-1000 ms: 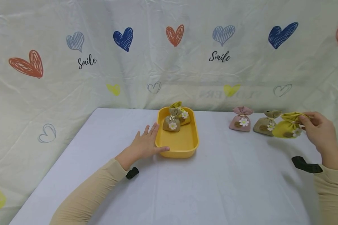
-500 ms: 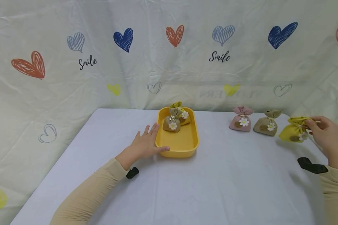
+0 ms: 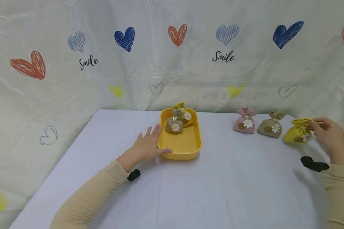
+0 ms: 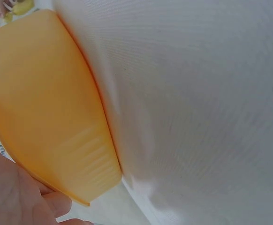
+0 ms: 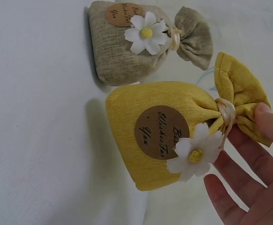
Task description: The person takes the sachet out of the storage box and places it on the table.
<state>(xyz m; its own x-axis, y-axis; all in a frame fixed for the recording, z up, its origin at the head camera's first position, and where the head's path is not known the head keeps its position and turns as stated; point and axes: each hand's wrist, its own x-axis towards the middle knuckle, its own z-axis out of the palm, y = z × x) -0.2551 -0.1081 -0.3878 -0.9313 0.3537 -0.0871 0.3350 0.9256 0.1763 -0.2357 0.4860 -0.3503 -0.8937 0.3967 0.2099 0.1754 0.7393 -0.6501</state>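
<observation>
My right hand (image 3: 332,136) pinches the gathered top of a yellow fabric sachet (image 3: 293,135) between thumb and fingers, at the table's right side. A white flower and a round brown label sit on the sachet (image 5: 127,117); in the right wrist view it tilts over a shadow on the cloth. Spread and straight, my left hand (image 3: 147,147) rests against the left rim of a yellow tray (image 3: 182,144). Inside the tray's far end, a beige sachet (image 3: 171,123) stands before another yellow sachet (image 3: 190,122), which it partly hides.
Left of the held sachet stand a beige sachet (image 3: 265,127) and a pink sachet (image 3: 241,121), near the back edge of the white-covered table (image 3: 218,184). A white curtain (image 3: 195,70) printed with hearts hangs behind.
My right hand has carried the yellow sachet a little to the right and down, away from the beige one, then held nearly still. The left hand and tray have stayed in place.
</observation>
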